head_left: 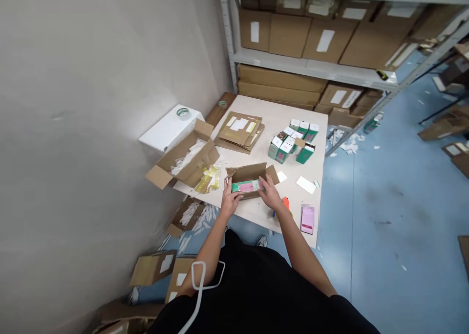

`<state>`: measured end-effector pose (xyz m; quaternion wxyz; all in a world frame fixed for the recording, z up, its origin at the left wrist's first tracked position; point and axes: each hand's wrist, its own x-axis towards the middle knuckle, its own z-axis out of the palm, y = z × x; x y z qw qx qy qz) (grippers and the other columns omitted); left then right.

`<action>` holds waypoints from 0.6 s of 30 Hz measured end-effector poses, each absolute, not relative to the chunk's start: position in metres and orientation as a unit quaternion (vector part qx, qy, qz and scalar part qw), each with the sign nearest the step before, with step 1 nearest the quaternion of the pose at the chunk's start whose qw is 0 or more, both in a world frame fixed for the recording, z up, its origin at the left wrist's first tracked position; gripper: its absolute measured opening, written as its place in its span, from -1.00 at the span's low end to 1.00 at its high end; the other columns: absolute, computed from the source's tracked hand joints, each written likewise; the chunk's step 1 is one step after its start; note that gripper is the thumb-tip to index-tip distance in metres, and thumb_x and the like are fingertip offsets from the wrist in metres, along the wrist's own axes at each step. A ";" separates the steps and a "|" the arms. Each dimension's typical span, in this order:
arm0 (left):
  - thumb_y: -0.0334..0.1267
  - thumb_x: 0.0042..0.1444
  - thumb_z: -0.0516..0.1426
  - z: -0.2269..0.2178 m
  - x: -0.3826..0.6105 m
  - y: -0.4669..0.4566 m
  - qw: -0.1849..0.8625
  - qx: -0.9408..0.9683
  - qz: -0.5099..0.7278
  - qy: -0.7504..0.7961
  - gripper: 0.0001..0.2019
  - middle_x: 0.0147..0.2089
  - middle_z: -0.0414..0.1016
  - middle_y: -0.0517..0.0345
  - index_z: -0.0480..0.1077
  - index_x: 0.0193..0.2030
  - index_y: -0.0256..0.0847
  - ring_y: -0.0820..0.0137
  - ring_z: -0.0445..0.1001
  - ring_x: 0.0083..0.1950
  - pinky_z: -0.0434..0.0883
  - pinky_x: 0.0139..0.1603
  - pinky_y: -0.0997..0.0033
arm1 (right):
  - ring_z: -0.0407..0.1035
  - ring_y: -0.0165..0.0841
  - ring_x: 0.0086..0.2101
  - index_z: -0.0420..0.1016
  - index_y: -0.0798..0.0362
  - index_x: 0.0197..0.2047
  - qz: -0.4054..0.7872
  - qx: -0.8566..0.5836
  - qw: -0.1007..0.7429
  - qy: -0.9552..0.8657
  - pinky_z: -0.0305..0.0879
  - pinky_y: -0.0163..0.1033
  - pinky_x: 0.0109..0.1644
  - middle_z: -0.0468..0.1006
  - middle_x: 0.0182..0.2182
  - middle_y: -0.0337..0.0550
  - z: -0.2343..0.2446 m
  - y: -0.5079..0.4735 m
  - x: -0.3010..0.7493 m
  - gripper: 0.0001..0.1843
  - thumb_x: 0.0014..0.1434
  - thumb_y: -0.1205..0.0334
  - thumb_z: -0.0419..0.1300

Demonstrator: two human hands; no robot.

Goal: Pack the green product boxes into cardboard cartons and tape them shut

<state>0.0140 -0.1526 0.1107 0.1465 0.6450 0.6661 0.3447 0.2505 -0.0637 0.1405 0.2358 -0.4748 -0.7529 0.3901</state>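
Note:
A small open cardboard box (252, 171) stands at the near edge of the table (278, 110), its flaps up. Lying lengthwise at its opening is a slim green-and-pink box (246, 187). My left hand (228, 200) has its fingers closed around the left end of the green-and-pink box. On the opposite end, my right hand (270, 193) grips it beside the carton's right flap. How deep the slim box sits in the carton is hard to make out.
Several green-and-white boxes (281, 150) stand at the table's right. Flattened cardboard (238, 127) lies behind the carton. Left of it is a larger open carton (198, 165) with paper scraps. A phone (308, 219) rests near the right front corner. Shelving (311, 69) stands behind.

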 end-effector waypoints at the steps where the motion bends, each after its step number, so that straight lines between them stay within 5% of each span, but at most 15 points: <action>1: -0.19 0.30 0.24 0.115 0.006 -0.156 0.143 0.638 0.350 0.670 -0.81 0.67 -0.30 0.17 0.67 -0.11 -0.18 -0.11 -0.33 0.65 0.09 0.54 -0.27 | -0.28 -0.03 0.53 0.19 -0.04 0.52 0.371 -0.463 0.241 -0.768 -0.07 0.23 0.54 -0.14 0.57 -0.03 0.141 -0.061 0.241 -0.30 0.34 0.19 0.14; 18: 0.00 0.41 0.08 0.120 -0.158 -0.249 0.084 0.494 0.384 0.776 -0.61 0.66 -0.23 0.23 0.68 -0.16 -0.15 -0.25 -0.31 0.63 0.18 0.45 -0.42 | 0.04 -0.12 0.46 0.23 -0.06 0.50 0.333 -0.299 0.245 -0.860 0.13 0.06 0.50 0.05 0.52 -0.01 0.189 -0.024 -0.002 -0.35 0.37 0.13 0.13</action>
